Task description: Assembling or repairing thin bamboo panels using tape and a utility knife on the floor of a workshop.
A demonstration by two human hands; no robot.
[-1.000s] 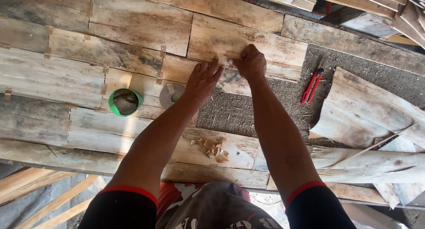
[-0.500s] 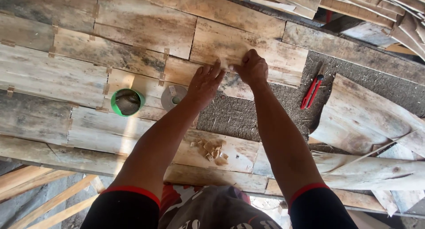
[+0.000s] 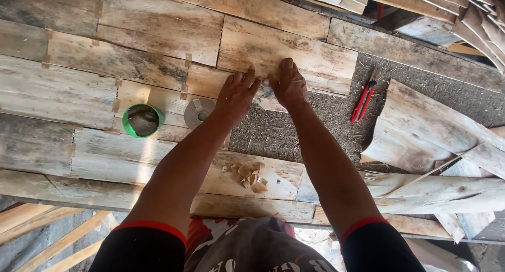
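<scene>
My left hand (image 3: 236,96) and right hand (image 3: 288,85) lay flat, fingers spread and clasping nothing, side by side on a thin, grey-stained veneer sheet (image 3: 286,53) with a ragged lower edge, over coarse chipboard (image 3: 321,130). A green round cup (image 3: 142,120) and a tape roll (image 3: 199,112) sat left; a red utility knife (image 3: 363,101) lay right; pale wood scraps (image 3: 247,174) sat nearer me

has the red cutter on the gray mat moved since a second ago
No. The red cutter lies at the same spot beside the veneer sheet's right edge; only the camera shifted.
</scene>
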